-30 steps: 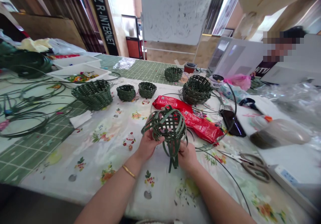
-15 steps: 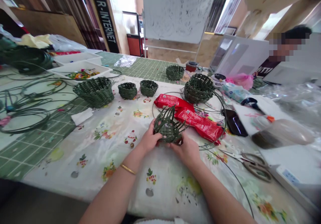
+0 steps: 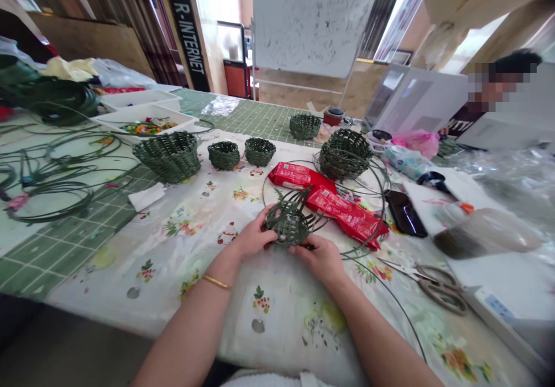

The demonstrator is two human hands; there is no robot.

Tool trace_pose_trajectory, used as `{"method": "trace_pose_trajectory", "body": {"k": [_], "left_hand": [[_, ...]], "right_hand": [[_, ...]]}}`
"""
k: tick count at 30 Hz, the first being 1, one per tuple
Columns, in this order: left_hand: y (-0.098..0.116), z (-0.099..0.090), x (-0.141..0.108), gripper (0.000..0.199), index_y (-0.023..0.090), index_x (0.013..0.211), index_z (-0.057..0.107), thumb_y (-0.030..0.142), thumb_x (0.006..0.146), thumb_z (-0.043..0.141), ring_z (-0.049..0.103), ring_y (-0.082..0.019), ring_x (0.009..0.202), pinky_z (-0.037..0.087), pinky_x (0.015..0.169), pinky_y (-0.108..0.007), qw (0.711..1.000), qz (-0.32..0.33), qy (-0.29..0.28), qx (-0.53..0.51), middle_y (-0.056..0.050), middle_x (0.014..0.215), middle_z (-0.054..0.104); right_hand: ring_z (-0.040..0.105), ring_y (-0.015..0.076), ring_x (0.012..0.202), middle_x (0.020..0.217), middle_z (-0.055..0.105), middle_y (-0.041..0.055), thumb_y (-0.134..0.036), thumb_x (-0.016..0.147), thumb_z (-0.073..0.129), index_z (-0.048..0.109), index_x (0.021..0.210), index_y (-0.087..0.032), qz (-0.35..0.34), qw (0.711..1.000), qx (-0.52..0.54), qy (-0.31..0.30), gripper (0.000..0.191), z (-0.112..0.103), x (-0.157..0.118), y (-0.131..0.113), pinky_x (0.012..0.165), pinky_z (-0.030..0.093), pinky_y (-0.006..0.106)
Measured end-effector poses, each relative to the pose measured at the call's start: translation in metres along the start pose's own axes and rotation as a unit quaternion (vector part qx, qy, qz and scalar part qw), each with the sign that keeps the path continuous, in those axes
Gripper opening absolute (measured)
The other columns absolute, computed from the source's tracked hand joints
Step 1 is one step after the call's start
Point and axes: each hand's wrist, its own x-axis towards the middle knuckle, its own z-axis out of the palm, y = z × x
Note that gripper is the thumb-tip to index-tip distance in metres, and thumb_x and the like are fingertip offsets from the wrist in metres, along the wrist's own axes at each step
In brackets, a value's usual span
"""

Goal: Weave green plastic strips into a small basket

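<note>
A small, partly woven dark green basket point(image 3: 289, 220) is held between both hands over the flowered cloth, with loose strands sticking up from its rim. My left hand point(image 3: 256, 235) grips its left side, thumb at the near edge. On the right side, my right hand point(image 3: 318, 255) pinches the basket's lower edge between thumb and fingers. Just behind it lie red packets point(image 3: 342, 209), circled by thin green strands. Finished-looking green baskets stand farther back, among them a wide one point(image 3: 170, 157) and a round one point(image 3: 346, 155).
Scissors point(image 3: 433, 283) and a black phone point(image 3: 405, 212) lie at the right, near a clear plastic container point(image 3: 488, 232). Coiled green strands point(image 3: 56, 199) spread over the left side. White trays point(image 3: 147, 122) stand at the back left. A person point(image 3: 498, 86) is at the far right.
The view has shifted slightly. The held basket is tipped a little differently, its strands leaning lower and to the right. Both hands still hold it.
</note>
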Motion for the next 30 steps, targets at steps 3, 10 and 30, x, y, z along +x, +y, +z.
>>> {"method": "trace_pose_trajectory", "body": {"k": [3,10,30], "left_hand": [[0.0,-0.001,-0.001,0.06,0.02,0.118,0.058,0.016,0.06,0.072,0.06,-0.019,0.08,0.048,0.076,-0.029,0.992,0.07,0.078,0.064,-0.003,0.092,0.064],[-0.016,0.0,0.013,0.065,0.018,0.123,0.049,0.014,0.062,0.07,0.056,-0.022,0.107,0.04,0.098,-0.035,0.994,0.099,0.047,0.014,-0.007,0.113,0.062],[-0.018,-0.01,0.01,0.062,0.015,0.127,0.042,0.015,0.068,0.064,0.054,-0.023,0.11,0.039,0.101,-0.04,0.984,0.115,-0.036,0.129,-0.008,0.117,0.059]], "right_hand": [[0.06,0.016,0.064,0.072,0.07,0.001,-0.045,0.076,0.063,0.07,0.081,-0.022,-0.04,0.999,-0.009,-0.016,0.024,-0.007,0.001,0.005,0.058,0.038,0.024],[0.057,0.0136,0.062,0.067,0.066,0.0016,-0.034,0.08,0.06,0.066,0.076,-0.018,-0.145,0.988,-0.007,-0.057,0.018,-0.014,0.001,0.007,0.059,0.037,0.023],[0.053,0.0158,0.057,0.063,0.057,-0.004,-0.047,0.061,0.077,0.034,0.139,-0.022,0.034,0.983,0.132,-0.125,0.093,-0.013,0.012,0.024,0.049,0.036,0.024]]}}
